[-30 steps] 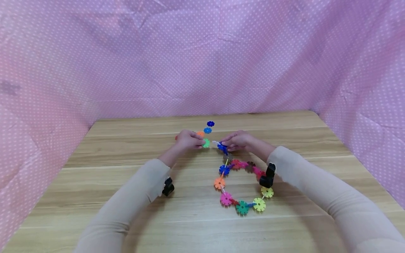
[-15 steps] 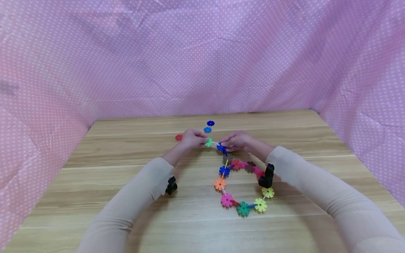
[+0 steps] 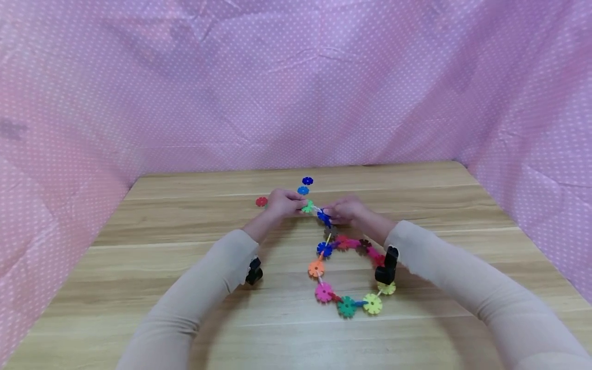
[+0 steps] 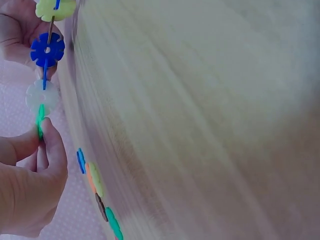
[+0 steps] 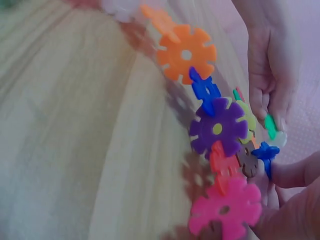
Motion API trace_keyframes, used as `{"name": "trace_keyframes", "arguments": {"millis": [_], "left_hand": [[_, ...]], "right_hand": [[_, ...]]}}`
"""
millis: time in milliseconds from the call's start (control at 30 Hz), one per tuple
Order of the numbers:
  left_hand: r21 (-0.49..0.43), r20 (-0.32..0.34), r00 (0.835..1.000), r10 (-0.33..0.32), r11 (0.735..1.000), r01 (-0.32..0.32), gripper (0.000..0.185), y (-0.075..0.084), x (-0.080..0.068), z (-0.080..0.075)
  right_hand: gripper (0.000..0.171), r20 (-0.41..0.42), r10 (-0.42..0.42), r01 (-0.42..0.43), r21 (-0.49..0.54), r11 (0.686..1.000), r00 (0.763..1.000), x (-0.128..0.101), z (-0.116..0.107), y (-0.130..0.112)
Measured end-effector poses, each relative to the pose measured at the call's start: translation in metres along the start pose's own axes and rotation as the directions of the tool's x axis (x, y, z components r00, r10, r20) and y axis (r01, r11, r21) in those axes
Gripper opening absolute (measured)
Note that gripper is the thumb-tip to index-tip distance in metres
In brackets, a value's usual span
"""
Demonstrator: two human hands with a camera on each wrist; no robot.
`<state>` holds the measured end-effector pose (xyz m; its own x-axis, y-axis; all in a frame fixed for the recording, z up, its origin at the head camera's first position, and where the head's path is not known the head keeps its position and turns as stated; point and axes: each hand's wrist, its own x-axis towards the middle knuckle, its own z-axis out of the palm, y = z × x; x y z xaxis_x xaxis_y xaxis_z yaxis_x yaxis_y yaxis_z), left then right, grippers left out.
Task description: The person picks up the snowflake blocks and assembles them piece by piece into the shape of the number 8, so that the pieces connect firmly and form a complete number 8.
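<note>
A chain of slotted plastic flower discs curls over the table, with an orange disc and a pink disc on its left side. My right hand pinches a blue disc near the chain's far end. Beyond it sits a translucent white disc, joined through another blue piece. Between thumb and fingers, my left hand pinches a green disc, whose edge meets the white one. In the right wrist view, a purple disc hangs in the chain close to my right hand.
Loose discs lie beyond the hands: a red disc, a light blue disc and a dark blue disc. Several more lie along the table in the left wrist view. A pink dotted cloth surrounds the table.
My left hand has moved right with the green disc, closing the gap to the white disc. The chain's loop has shifted slightly left, and the right forearm has drawn in a little.
</note>
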<state>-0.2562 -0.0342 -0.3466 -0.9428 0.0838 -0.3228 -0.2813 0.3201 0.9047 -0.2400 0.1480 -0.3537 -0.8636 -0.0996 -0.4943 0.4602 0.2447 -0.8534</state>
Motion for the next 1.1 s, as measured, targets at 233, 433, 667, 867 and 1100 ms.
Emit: {"name": "trace_keyframes", "arguments": {"millis": [233, 433, 667, 867, 1100], "left_hand": [[-0.018, 0.025, 1.0, -0.004, 1.0, 0.005, 0.023, 0.0, 0.002, -0.001], [0.032, 0.125, 0.992, -0.015, 0.999, 0.011, 0.024, 0.001, 0.001, -0.002], [-0.006, 0.2, 0.979, -0.04, 0.999, 0.042, 0.028, -0.002, 0.001, -0.004], [-0.056, 0.206, 0.978, -0.036, 0.997, 0.048, 0.027, -0.003, 0.003, -0.002], [-0.133, 0.178, 0.983, -0.043, 0.989, 0.067, 0.027, -0.001, 0.004, 0.003]], "right_hand": [[0.036, 0.004, 0.027, -0.028, 0.153, 0.988, 1.0, -0.008, 0.005, 0.0], [0.038, 0.095, 0.019, -0.028, 0.092, 0.995, 0.995, -0.018, 0.004, 0.005], [0.039, 0.11, -0.061, 0.066, -0.05, 0.997, 0.992, -0.011, -0.004, 0.0], [0.04, 0.089, -0.064, 0.068, -0.033, 0.997, 0.994, 0.003, -0.003, -0.01], [0.04, 0.095, -0.043, 0.044, -0.006, 0.999, 0.995, 0.014, 0.001, -0.015]]}}
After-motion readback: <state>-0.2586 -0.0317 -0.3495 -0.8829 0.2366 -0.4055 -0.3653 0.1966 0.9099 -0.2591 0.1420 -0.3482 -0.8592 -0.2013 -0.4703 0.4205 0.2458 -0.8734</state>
